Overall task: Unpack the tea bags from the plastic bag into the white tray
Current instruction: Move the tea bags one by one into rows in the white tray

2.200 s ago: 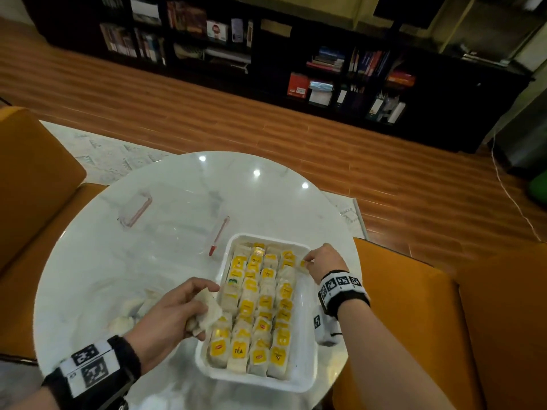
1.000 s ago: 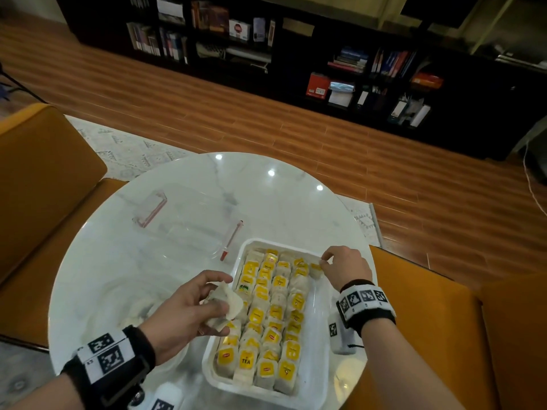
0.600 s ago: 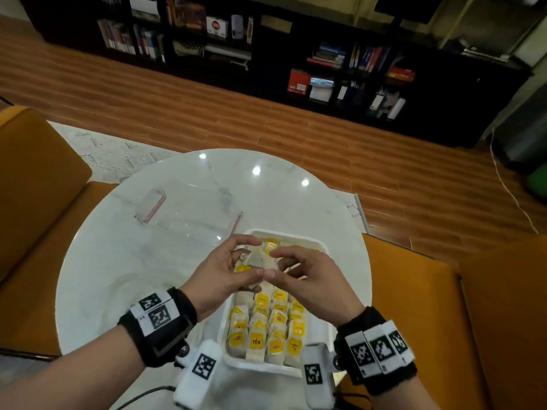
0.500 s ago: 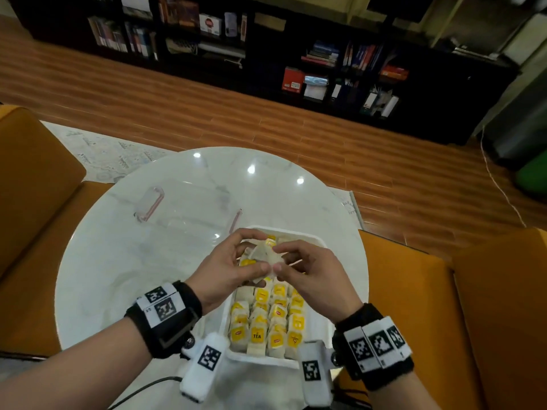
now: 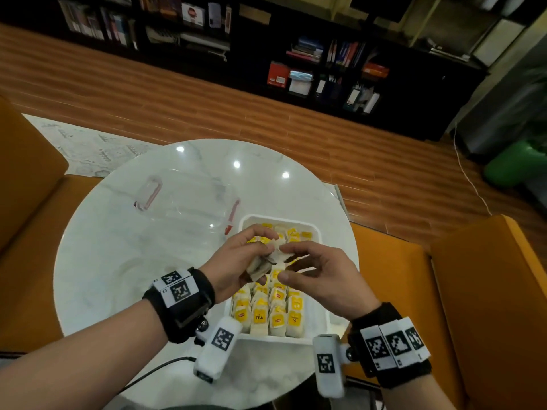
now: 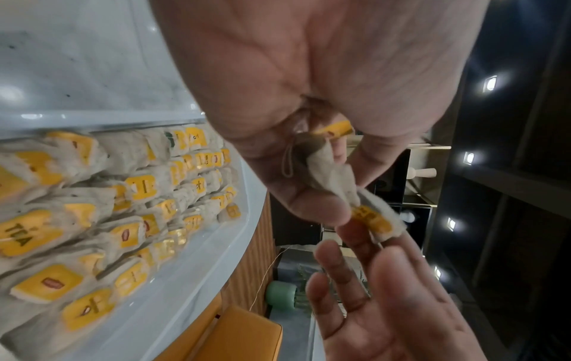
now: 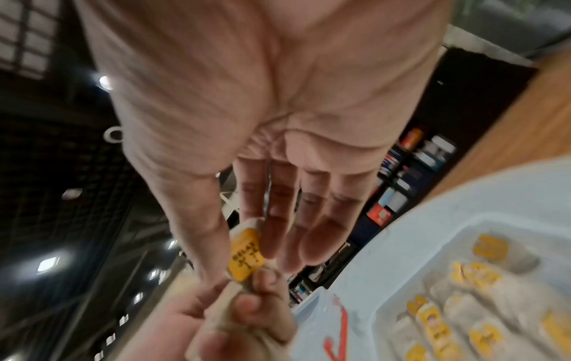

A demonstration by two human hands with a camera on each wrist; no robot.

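Tea bags [image 5: 260, 266]: soft, papery, with square yellow tags; bunched in the left hand [image 5: 233, 261].
Right hand [image 5: 318, 276]: pinches one bag's end.
White tray [image 5: 318, 318]: smooth plastic, under both hands, rows of bags inside.

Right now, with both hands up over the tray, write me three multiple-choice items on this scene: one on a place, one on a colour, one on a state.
1. Where does the clear plastic zip bag with the red closure lie?
A. on the round white marble table, left of the white rectangular tray
B. inside the tray
C. on the orange seat

2. What colour are the tags on the tea bags packed in the tray?
A. green
B. yellow
C. blue

3. What is the left hand doing?
A. lying flat on the table
B. hanging with nothing in it
C. gripping a small bunch of tea bags

Answers: 1 A, the head view shows it flat on the marble beside the tray. 2 B, every tag is yellow. 3 C, its fingers curl round them, while the right hand pinches one tag.
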